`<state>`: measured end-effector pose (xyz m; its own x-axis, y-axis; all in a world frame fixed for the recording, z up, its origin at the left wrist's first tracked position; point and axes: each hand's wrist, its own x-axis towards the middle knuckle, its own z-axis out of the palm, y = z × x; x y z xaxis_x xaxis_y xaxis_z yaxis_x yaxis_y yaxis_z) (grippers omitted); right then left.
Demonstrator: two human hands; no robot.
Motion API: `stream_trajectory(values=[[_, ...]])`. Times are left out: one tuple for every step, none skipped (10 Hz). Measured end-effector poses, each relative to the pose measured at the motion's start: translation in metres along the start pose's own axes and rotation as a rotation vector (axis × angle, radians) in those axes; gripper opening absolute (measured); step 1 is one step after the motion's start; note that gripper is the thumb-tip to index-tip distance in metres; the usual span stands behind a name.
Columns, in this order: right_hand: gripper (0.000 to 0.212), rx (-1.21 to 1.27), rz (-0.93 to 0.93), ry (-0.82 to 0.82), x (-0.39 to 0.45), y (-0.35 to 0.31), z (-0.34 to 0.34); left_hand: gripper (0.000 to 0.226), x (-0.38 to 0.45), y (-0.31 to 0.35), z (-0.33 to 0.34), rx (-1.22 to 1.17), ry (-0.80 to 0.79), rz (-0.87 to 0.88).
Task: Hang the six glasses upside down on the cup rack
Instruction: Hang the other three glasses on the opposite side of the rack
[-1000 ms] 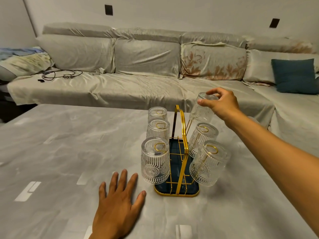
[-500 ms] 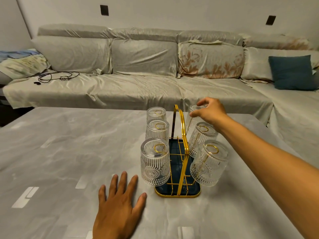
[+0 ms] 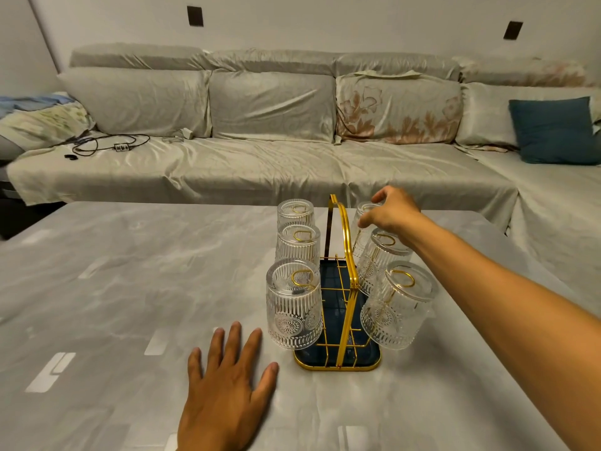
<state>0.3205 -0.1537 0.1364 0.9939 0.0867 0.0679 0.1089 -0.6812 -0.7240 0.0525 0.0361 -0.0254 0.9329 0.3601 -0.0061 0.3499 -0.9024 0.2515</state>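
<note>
A gold wire cup rack (image 3: pixel 340 281) with a dark blue tray stands on the grey table. Three ribbed glasses hang upside down on its left side: near (image 3: pixel 294 307), middle (image 3: pixel 297 244) and far (image 3: pixel 295 212). On the right side hang a near glass (image 3: pixel 398 307) and a middle glass (image 3: pixel 379 255). My right hand (image 3: pixel 392 209) grips the base of the far right glass (image 3: pixel 364 219), which sits upside down at the far right prong. My left hand (image 3: pixel 227 382) lies flat on the table, fingers spread, just left of the rack's front.
The table (image 3: pixel 130 288) ends just behind the rack. Beyond it a long grey sofa (image 3: pixel 260 164) carries a blue cushion (image 3: pixel 556 130), cables (image 3: pixel 107 146) and folded bedding (image 3: pixel 39 115) at the left.
My right hand has brought the sixth glass down from above the rack to the far right prong. My left hand has stayed flat on the table.
</note>
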Motion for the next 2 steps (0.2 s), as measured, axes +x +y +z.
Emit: stream_trajectory(values=[[0.064, -0.005, -0.019, 0.004, -0.003, 0.000, 0.001, 0.089, 0.001, 0.001, 0.002, -0.001, -0.008, 0.000], [0.078, 0.110, -0.068, 0.067, -0.015, -0.002, -0.009, 0.082, 0.005, -0.003, 0.004, -0.006, -0.036, 0.014]])
